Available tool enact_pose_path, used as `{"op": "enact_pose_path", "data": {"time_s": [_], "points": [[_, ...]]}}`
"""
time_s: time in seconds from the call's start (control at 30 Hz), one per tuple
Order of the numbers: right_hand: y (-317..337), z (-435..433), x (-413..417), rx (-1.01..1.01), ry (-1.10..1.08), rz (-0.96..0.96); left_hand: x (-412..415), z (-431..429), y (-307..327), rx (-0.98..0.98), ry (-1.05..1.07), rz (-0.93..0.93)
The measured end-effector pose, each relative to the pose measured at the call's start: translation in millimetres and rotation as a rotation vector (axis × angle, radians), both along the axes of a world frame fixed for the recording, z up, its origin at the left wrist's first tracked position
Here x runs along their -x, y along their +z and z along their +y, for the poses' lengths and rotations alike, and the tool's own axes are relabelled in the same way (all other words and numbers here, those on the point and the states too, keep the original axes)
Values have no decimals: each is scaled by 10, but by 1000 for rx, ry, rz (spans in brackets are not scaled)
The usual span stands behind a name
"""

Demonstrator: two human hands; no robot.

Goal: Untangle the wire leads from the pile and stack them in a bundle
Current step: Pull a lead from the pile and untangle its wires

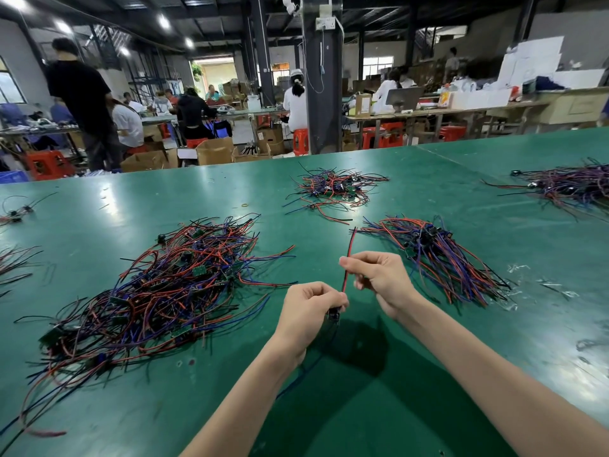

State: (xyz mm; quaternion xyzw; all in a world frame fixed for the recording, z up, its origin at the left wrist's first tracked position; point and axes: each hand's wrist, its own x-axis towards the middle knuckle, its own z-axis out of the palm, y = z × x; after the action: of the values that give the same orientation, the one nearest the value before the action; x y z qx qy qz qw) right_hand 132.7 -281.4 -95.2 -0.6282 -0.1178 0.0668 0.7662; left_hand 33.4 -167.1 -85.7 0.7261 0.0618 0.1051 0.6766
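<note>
The work took place in a large workshop, where other people sat at long benches among red stools point(301, 140) and open cardboard boxes point(214, 151) behind a dark pillar point(321, 94). In front lay a wide green table point(131, 407).

On the left of the table sprawled the big tangled pile point(158, 291) of red, blue, purple and black wire leads, with small green boards caught among them. To the right, apart from it, lay the bundle point(435, 258), its leads running roughly the same way and fanning out toward the near edge. Farther back in the middle was a smaller heap point(333, 189), and another heap point(566, 186) lay at the far right. A few loose leads point(14, 214) lay at the left edge.

Both hands were raised above the table between the pile and the bundle, sharing one lead point(351, 244) of paired red and black wire. The left hand point(309, 311) had its fingers curled in, pinching the lead's lower end at a small black part point(333, 314). A blue wire point(306, 367) hung below that hand toward the table. The right hand point(379, 278) pinched the same lead higher up between thumb and forefinger, its other fingers loosely bent. The lead's free end stuck up past the right hand, pointing away from the person, clear of both the pile and the bundle.
</note>
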Motion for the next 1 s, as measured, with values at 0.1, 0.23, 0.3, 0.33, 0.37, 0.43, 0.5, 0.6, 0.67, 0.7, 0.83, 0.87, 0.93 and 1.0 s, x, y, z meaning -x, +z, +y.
{"op": "enact_pose_path", "data": {"time_s": [0.1, 0.23, 0.3, 0.33, 0.37, 0.43, 0.5, 0.6, 0.67, 0.7, 0.83, 0.87, 0.93, 1.0], "points": [[-20, -61, -111, -22, -95, 5, 15, -26, 23, 0, -47, 6], [-29, -149, -220, -26, -220, -12, 33, -67, 29, -12, -97, 22], [-38, -174, -240, 41, -259, -69, 35, -83, 30, -12, -105, 31], [-42, -181, -241, 75, -275, -108, 36, -85, 36, -7, -106, 36], [-45, -180, -239, 110, -292, -155, 34, -83, 42, -3, -106, 40], [-50, -174, -233, 220, -343, -285, 29, -73, 51, 1, -103, 47], [-56, -170, -222, 316, -382, -406, 32, -69, 55, 2, -102, 52], [-66, -176, -223, 323, -372, -428, 38, -70, 59, 2, -99, 58], [-61, -180, -227, 299, -373, -399, 38, -69, 69, 4, -103, 62], [-57, -181, -232, 289, -377, -383, 36, -66, 71, 7, -105, 61], [-2, -183, -224, 174, -300, -225, 46, -61, 69, 18, -103, 55], [21, -177, -206, 88, -245, -149, 52, -57, 68, 22, -93, 51], [65, -149, -158, -48, -142, 6, 56, -42, 71, 37, -49, 39], [84, -115, -89, -63, -78, 116, 45, -15, 82, 77, 28, 21]]}}
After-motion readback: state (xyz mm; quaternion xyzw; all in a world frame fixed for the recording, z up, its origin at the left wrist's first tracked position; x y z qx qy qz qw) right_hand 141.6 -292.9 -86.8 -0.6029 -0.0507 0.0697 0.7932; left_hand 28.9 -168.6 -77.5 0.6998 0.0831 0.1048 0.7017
